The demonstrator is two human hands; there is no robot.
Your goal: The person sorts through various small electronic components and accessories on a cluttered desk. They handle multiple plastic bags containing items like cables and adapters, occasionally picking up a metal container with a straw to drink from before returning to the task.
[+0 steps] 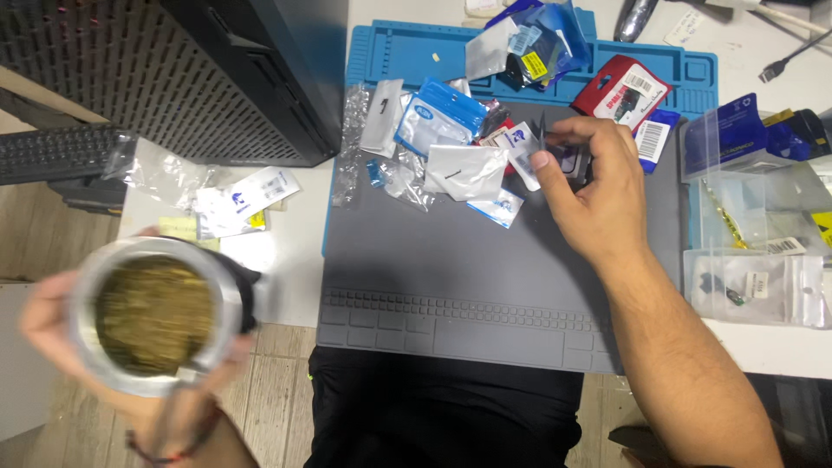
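Note:
My left hand [48, 325] grips a round metal cup [156, 314] filled with greenish-brown herb, held up close below the table's left edge and blurred. My right hand [598, 186] reaches over the grey work mat [485, 260] and pinches a small white and blue packet [523, 149] between thumb and fingers. Beside it lies a heap of small zip bags [451, 147], some clear, some white, some blue.
A blue mat [390, 48] lies under the grey one. A black computer case [234, 69] stands at far left, with a keyboard [52, 152] beyond. Clear plastic boxes and bagged parts [754, 260] crowd the right side. A red packet [620, 91] lies at the back.

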